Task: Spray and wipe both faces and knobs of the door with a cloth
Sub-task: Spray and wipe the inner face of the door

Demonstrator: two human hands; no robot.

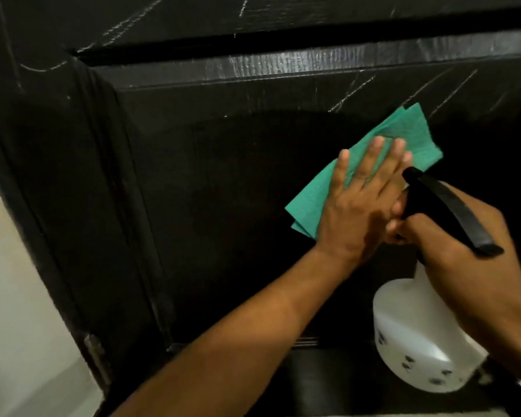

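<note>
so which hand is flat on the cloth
The left hand, fingers straight, pressing the green cloth to the door; the right hand grips the spray bottle.

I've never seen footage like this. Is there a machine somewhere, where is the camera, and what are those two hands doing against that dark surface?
There is no machine here: a person works with bare hands, and the one camera sits on their head, looking forward and down. The dark surface is a black panelled door, streaked with pale marks near the top. The left hand presses a folded green cloth flat against the door panel with straight fingers. The right hand holds a white spray bottle by its black trigger head, close beside the left hand. A metal hinge shows at the door's lower left edge.
</note>
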